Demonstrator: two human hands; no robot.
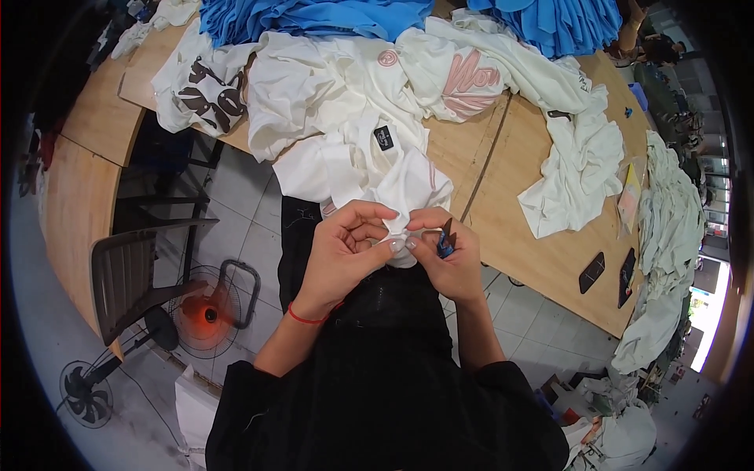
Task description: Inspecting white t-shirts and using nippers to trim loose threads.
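Note:
A white garment [314,169] with a small black neck label [383,138] hangs over the table's near edge toward me. My left hand [339,250] is closed, its thumb and fingertips pinching a gathered bit of this cloth. Close beside it, my right hand [455,267] pinches the same bit from the other side. A small blue tool with dark pointed blades, looking like thread snips [446,242], is tucked in the right hand's fingers. What lies exactly between the fingertips is too small to make out.
White garments with pink [471,82] and dark brown [212,98] designs lie across the wooden table [534,267]. Blue cloth piles [314,17] stand behind. Two dark flat pieces [591,272] lie at right. A brown chair [126,275] and an orange-centred fan [206,314] stand at left.

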